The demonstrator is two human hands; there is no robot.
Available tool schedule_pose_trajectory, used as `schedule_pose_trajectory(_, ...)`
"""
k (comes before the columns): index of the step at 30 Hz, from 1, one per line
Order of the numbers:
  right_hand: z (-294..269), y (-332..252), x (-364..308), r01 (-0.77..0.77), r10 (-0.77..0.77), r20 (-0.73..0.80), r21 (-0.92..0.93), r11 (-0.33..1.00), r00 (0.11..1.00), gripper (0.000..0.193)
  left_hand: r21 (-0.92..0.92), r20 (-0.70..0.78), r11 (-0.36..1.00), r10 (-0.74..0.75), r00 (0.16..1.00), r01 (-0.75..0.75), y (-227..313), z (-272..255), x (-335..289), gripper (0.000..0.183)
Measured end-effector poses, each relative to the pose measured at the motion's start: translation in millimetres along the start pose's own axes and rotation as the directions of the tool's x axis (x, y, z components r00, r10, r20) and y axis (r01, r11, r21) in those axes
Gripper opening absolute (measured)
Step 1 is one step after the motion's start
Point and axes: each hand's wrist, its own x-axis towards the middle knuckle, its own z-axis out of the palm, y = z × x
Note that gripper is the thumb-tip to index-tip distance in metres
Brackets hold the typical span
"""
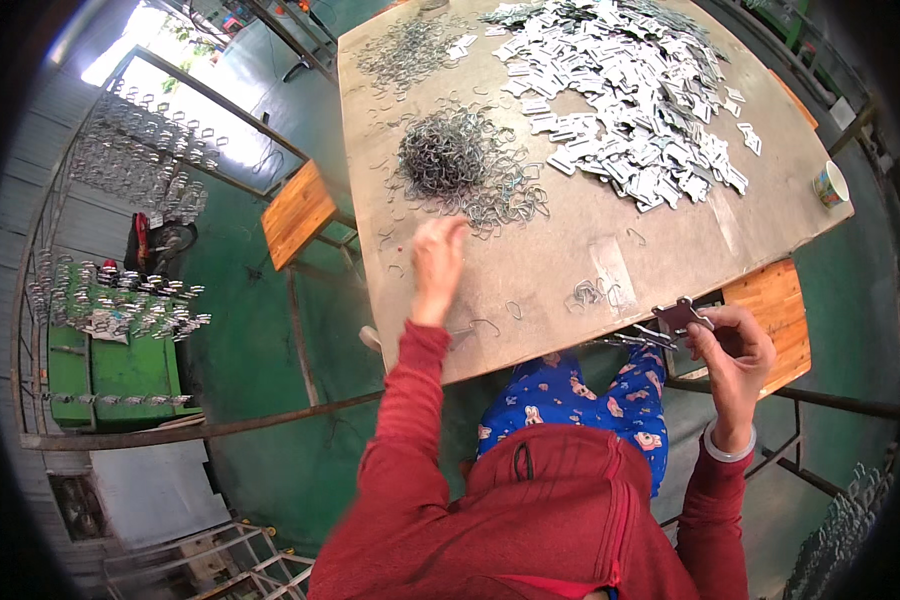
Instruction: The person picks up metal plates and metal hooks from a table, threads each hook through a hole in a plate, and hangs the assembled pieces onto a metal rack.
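Observation:
My right hand (735, 350) pinches a small flat metal plate (680, 315) with notched ends, holding it off the table's near right edge. My left hand (438, 262) is over the table, just on the near side of a dense heap of bent wire hooks (445, 155). Its fingers are bent and close together, slightly blurred, and whatever they may hold is hidden. Loose hooks spread around that heap, and a few wire pieces (588, 292) lie near the table's front edge. Beyond, a broad heap of shiny flat metal plates (620, 100) covers the far right part of the table.
The large brown table (530, 260) stands before me. A paper cup (830, 185) sits near its right corner. Wooden stools (298, 212) flank it. To the left, racks (135, 150) carry rows of hanging metal parts, and a metal rail (220, 425) crosses low.

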Motion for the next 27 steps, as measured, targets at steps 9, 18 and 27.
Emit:
schedule_pose_trajectory(9, -8.4, 1.4, -1.4, 0.028, -0.027, -0.028, 0.036, 0.999, 0.999, 0.01, 0.273, 0.123, 0.953, 0.103, 0.987, -0.133, -35.3, 4.9, 1.4, 0.007)
schedule_pose_trajectory(18, -22.3, 4.7, -5.1, 0.03, -0.029, -0.032, 0.024, 0.999, 0.999, 0.012, -0.11, 0.406, 0.962, 0.274, 0.872, -0.25, 63.2, -5.0, -50.3, 0.011)
schedule_pose_trajectory(27, -25.6, 6.0, -12.4, -0.007, 0.006, -0.075, -0.016, 1.0, 0.997, 0.012, -0.173, 0.499, 0.95, 0.311, 0.809, -0.259, 97.0, 38.4, -56.1, 0.014)
